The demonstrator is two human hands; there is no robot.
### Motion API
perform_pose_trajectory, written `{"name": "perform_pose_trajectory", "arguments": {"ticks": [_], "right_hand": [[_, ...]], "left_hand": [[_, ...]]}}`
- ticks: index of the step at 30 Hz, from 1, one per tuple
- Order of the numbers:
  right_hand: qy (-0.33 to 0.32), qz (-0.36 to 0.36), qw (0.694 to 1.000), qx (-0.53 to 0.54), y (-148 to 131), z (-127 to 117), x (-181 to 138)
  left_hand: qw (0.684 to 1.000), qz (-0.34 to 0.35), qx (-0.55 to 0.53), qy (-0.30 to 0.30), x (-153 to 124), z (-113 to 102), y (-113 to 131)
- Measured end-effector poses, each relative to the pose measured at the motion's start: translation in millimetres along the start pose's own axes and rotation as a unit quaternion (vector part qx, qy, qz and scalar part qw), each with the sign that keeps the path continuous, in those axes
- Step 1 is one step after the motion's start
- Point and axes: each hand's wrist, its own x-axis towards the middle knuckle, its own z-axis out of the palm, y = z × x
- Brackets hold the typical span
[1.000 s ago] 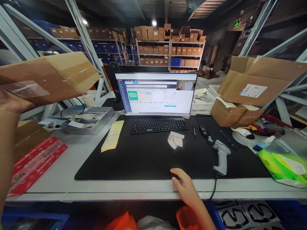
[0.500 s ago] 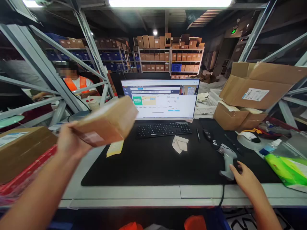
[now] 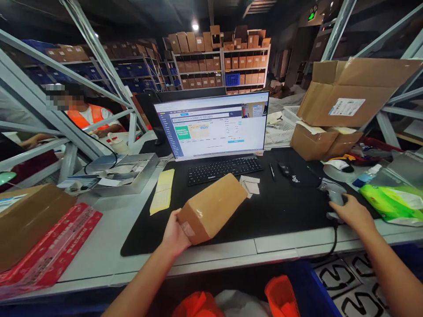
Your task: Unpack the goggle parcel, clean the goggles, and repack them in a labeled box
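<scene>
My left hand (image 3: 176, 234) grips one end of a taped brown cardboard box (image 3: 214, 204), which is tilted over the black desk mat (image 3: 142, 235). A small pale label shows on the box's near end. On the right, my right hand (image 3: 355, 213) is closed around the handle of a grey barcode scanner (image 3: 335, 193), whose cable runs down over the desk edge. Behind the box are a black keyboard (image 3: 224, 171) and a lit monitor (image 3: 211, 127). White paper pieces (image 3: 251, 184) lie just past the box's far end.
Yellow slips (image 3: 162, 191) and a grey tray of papers (image 3: 128, 176) lie to the left, near a red box (image 3: 62, 242). Cardboard boxes (image 3: 350, 94) are stacked at right, beside a green packet (image 3: 391, 200). A co-worker in an orange vest (image 3: 94, 116) sits beyond the metal frame.
My left hand has brought the box rightward and down over the mat. My right hand has closed on the scanner and shifted it to the right. The view has tilted.
</scene>
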Motion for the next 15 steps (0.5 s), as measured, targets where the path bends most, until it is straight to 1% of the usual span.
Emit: {"name": "perform_pose_trajectory", "arguments": {"ticks": [2, 3, 5, 7, 8, 10, 11, 13, 14, 15], "right_hand": [[-0.014, -0.004, 0.999, -0.032, 1, -7, 0], [-0.01, -0.009, 0.999, -0.047, -3, -9, -3], [0.029, -0.032, 0.997, -0.064, -20, -12, -10], [0.067, -0.082, 0.993, -0.052, -51, -11, -18], [0.066, -0.11, 0.991, -0.034, -70, -10, -21], [0.016, -0.166, 0.986, 0.004, -111, -4, -21], [-0.009, -0.187, 0.982, 0.013, -131, -1, -19], [-0.044, -0.212, 0.976, 0.016, -166, 7, -11], [-0.052, -0.216, 0.975, 0.011, -182, 11, -6], [-0.058, -0.219, 0.974, 0.004, -196, 15, -2]], "left_hand": [[1.0, -0.002, 0.023, -0.011, 10, -8, 8], [1.0, 0.004, 0.028, -0.013, 15, -10, 11], [0.998, 0.052, 0.018, 0.007, 23, -12, 15], [0.989, 0.139, -0.003, 0.052, 28, -11, 14], [0.979, 0.188, -0.012, 0.075, 30, -10, 12], [0.96, 0.264, -0.022, 0.096, 33, -10, 6], [0.952, 0.288, -0.022, 0.1, 33, -11, 3], [0.933, 0.345, 0.011, 0.099, 30, -15, -1], [0.916, 0.388, 0.05, 0.092, 28, -17, 0], [0.887, 0.442, 0.106, 0.084, 24, -19, 2]]}}
